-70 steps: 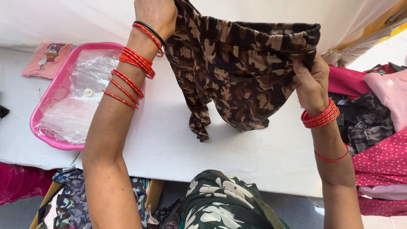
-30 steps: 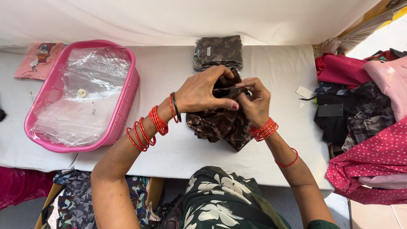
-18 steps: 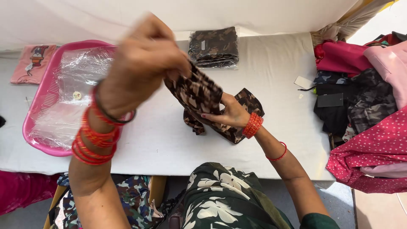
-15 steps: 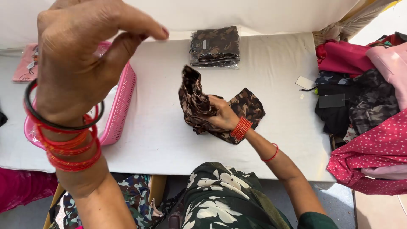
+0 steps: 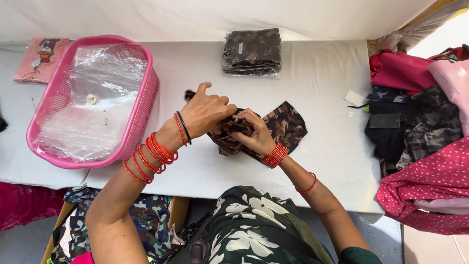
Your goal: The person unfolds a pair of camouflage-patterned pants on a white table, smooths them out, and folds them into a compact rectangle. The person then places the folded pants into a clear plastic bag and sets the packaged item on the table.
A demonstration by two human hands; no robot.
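On the white worktop (image 5: 312, 73), both hands fold a camouflage garment (image 5: 286, 124): left hand (image 5: 210, 110) and right hand (image 5: 254, 134) apparently pinch its bunched cloth, pink basket (image 5: 144, 102) alongside.

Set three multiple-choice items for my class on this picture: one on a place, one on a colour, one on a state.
1. Where is the bagged camouflage stack? A in the basket B at the table's far edge C on the floor
2. What colour is the basket? A pink B blue C green
3. What are the left hand and right hand doing? A resting flat B both gripping the camouflage garment C lifting the basket

B: it lies beyond the hands. A: its wall is pink. B: both close on the cloth.
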